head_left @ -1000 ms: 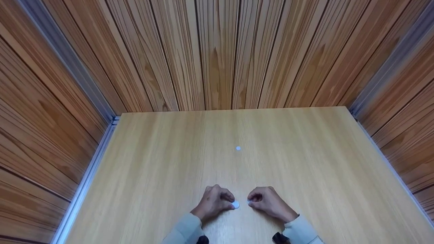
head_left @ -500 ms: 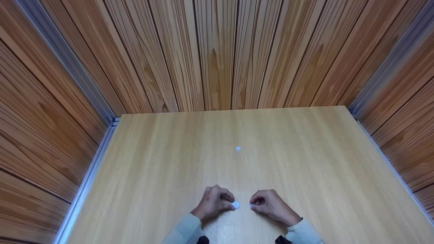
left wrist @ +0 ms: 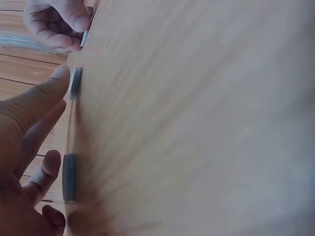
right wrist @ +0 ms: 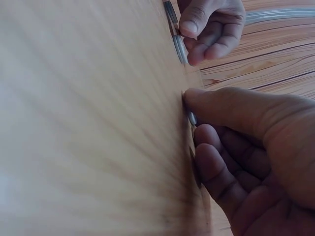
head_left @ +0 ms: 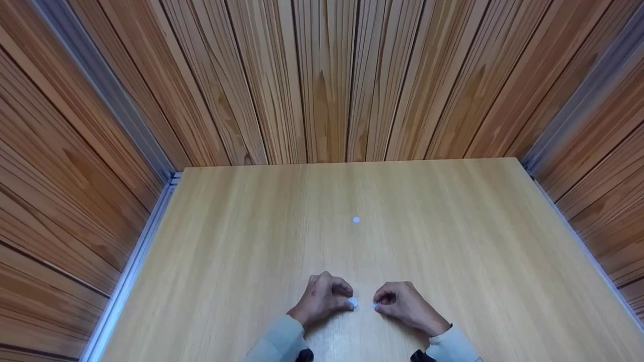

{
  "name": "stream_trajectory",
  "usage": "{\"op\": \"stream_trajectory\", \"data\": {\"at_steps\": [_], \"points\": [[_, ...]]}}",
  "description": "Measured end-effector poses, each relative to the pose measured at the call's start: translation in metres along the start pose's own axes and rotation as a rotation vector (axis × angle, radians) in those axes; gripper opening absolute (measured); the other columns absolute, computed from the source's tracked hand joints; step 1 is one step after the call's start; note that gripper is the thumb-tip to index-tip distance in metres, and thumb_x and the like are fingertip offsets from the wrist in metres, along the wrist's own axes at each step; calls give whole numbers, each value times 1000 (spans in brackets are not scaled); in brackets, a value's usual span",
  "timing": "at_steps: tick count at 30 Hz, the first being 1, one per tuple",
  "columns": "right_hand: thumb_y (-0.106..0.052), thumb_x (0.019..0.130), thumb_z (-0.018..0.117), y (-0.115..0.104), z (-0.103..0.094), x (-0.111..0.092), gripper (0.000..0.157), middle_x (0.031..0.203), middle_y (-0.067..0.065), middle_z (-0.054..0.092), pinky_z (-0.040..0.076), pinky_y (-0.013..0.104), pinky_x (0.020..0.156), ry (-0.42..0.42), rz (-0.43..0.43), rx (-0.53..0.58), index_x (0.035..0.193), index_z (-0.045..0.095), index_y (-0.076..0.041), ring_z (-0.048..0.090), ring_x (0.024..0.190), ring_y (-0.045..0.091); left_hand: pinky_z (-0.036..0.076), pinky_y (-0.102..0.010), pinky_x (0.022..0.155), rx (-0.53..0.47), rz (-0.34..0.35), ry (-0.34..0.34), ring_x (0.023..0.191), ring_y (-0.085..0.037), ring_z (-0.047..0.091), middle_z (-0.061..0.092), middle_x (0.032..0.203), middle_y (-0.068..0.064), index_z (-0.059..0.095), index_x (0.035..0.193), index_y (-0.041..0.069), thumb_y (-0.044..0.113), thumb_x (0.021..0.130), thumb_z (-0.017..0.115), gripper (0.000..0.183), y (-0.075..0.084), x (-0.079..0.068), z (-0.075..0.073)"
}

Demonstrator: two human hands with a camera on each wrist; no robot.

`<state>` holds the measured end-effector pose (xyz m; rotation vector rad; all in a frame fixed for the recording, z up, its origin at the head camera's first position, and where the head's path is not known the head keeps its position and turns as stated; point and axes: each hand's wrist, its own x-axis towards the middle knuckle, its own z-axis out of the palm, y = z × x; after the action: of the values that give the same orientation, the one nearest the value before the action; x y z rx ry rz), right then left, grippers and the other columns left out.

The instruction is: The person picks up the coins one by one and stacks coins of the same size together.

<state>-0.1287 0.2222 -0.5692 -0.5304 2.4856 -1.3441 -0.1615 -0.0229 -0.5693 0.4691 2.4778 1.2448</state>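
Note:
Low in the middle of the head view, my left hand [head_left: 324, 296] has its thumb and a finger around the edge of a small white disc [head_left: 354, 302] on the table. In the left wrist view this disc [left wrist: 75, 84] looks layered, and one fingertip meets it. A second, larger-looking layered disc [left wrist: 69, 177] stands near my other left fingers; from above the hand hides it. Just to the right, my right hand [head_left: 402, 304] pinches another small disc [head_left: 376, 304], mostly covered by the fingers. The right wrist view shows this disc [right wrist: 192, 117] by the thumb.
Farther back on the light wooden table [head_left: 241, 226] lies a lone small white disc [head_left: 356, 219]. Wood-plank walls [head_left: 322, 80] and metal edge rails [head_left: 131, 271] enclose the table. A thin dark shape [right wrist: 195, 169] beside the right fingers is unclear.
My right hand has shifted slightly right and toward the body with its disc. My left hand has edged right, now covering more of its disc. The whole head view shifts a little.

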Motion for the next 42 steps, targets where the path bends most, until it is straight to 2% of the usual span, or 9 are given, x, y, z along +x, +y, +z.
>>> {"op": "stream_trajectory", "data": {"at_steps": [4, 11, 13, 19, 26, 31, 42], "points": [[-7, 86, 77, 1, 0, 0, 6, 84, -7, 68, 49, 22, 67, 3, -1, 5, 90, 75, -11, 60, 75, 7, 33, -43, 94, 33, 33, 7, 92, -1, 66, 75, 87, 16, 79, 93, 24, 23, 74, 89, 21, 3, 3, 2], [-6, 86, 78, 1, 0, -2, 7, 85, -3, 69, 50, 22, 67, 15, -24, -5, 91, 75, -9, 60, 75, 6, 33, -47, 102, 35, 136, 40, 93, -2, 64, 73, 88, 19, 79, 92, 22, 23, 74, 89, 21, 3, 0, 5], [-7, 86, 78, 1, -1, -2, 7, 85, -4, 68, 49, 22, 67, 18, -22, -6, 92, 75, -10, 60, 75, 6, 33, -46, 100, 39, 158, 45, 92, -1, 63, 73, 87, 20, 79, 92, 22, 23, 74, 89, 21, 4, -1, 7], [-12, 85, 80, 5, -2, -5, 10, 84, -5, 68, 49, 22, 66, 24, 0, 48, 94, 75, -9, 60, 74, 7, 30, -35, 83, 55, 155, 27, 91, 0, 54, 73, 85, 20, 79, 93, 20, 23, 76, 88, 19, 8, 1, 11], [-13, 87, 79, 10, -6, -10, 9, 82, -3, 68, 48, 21, 64, 44, 13, 97, 93, 75, -8, 60, 72, 6, 30, -34, 82, 64, 136, 8, 89, 1, 52, 74, 85, 17, 80, 94, 19, 22, 76, 88, 20, 12, 4, 17], [-15, 87, 79, 14, -9, -13, 11, 84, -3, 69, 48, 21, 65, 52, 24, 91, 93, 75, -8, 61, 73, 6, 30, -32, 80, 85, 155, -1, 88, 3, 55, 74, 84, 18, 80, 94, 20, 21, 76, 88, 20, 16, 7, 22], [-12, 87, 78, 19, -20, -17, 11, 84, 2, 70, 49, 20, 67, 76, 53, 164, 93, 75, -4, 62, 74, 7, 27, -27, 76, 148, 212, -16, 81, 5, 48, 74, 87, 20, 80, 96, 21, 28, 78, 86, 20, 20, 9, 29]]}}
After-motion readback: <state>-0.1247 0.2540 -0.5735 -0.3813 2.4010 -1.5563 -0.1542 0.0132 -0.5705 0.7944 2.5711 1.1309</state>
